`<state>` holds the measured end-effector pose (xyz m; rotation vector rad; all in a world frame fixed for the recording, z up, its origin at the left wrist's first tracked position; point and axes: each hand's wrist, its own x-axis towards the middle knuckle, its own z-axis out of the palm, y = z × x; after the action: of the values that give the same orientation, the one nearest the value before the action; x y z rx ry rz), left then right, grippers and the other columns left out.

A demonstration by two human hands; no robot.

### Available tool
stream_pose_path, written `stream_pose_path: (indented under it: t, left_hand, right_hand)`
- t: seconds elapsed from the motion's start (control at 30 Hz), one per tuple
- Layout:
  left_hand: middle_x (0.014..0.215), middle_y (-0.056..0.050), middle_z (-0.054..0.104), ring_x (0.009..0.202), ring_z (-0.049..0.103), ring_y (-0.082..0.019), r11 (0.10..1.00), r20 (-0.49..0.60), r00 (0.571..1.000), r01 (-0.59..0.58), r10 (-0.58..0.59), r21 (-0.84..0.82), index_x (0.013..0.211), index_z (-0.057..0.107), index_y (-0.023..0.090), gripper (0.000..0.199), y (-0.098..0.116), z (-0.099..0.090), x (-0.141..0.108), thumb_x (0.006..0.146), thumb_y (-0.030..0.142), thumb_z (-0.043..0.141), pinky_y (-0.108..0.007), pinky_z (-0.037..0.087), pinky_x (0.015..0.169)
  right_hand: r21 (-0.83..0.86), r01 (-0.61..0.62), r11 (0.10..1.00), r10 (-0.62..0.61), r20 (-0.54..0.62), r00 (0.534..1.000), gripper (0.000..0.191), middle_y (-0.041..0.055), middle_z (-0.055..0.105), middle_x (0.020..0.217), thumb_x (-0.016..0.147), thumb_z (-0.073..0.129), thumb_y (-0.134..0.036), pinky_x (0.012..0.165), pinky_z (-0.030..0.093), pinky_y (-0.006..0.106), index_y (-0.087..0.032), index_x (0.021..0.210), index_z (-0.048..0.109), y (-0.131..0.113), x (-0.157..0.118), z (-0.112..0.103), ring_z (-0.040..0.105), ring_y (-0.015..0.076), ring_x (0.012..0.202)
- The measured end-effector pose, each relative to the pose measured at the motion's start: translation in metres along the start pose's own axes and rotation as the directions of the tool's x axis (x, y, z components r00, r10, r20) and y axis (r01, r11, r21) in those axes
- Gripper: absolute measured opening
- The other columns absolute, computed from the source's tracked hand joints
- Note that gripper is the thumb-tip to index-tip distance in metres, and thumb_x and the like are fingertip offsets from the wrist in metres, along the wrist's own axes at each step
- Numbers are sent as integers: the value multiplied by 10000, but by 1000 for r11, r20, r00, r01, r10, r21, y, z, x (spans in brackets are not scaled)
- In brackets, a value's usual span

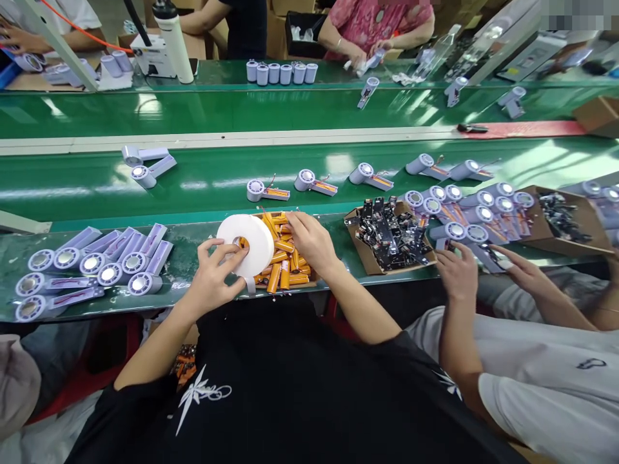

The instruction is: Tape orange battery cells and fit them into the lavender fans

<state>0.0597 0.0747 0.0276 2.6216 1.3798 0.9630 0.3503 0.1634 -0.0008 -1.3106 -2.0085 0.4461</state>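
Roll of white tape [258, 235]: over the green worktop [188, 235], partly covering the orange cylindrical batteries [285, 264].
My left hand [215, 270]: fingers curled to the roll's hub, thumb lower, gripping it.
My right hand [313, 241]: palm down above the batteries, fingers bent; I can't tell whether they hold one.

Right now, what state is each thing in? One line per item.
Left hand: fingers curled on the tape roll.
Right hand: at the batteries; grip hidden.
Tape roll: tilted, strip hanging off its lower edge.
Batteries: loose, heaped in an open box.
Boards: loose, heaped in their open box.
Left-end fans: lying clustered, no batteries visible.
Belt fans: all lying; five show batteries, two don't.
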Motion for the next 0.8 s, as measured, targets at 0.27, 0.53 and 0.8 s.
stream_pose_path:
  t: [0.27, 0.53, 0.8]
  left_hand:
    - [1237, -82, 775, 1322, 528, -363, 994, 26, 997, -73, 71, 78, 1463, 719, 329, 602, -2, -8, -2, 885, 165, 760, -542, 473, 1131]
    - [1317, -30, 801, 1324, 546, -318, 960, 101, 966, -250, 238, 124, 1571, 628, 365, 712, -4, -17, 9, 907, 151, 773, -507, 516, 1170]
    - [1338, -39, 791, 1261, 553, -343, 974, 138, 978, -178, 159, 140, 1529, 664, 367, 634, 0, -12, 9, 935, 174, 775, -598, 453, 1214]
  right_hand:
    - [669, -26, 743, 246, -236, 940, 557, 75, 833, 1104, 866, 843, -708, 990, 697, 451, -280, 1209, 746, -21, -4, -46, 839, 278, 1043]
    - [497, -180, 849, 145, 108, 983, 360, 50, 885, 945, 793, 946, -534, 771, 711, 382, -259, 1024, 923, -55, 4, -63, 824, 258, 797]
    - [632, -299, 714, 165, 264, 950, 642, 17, 851, 980, 819, 913, -521, 869, 702, 370, -248, 1383, 773, -45, -9, -34, 820, 229, 888]
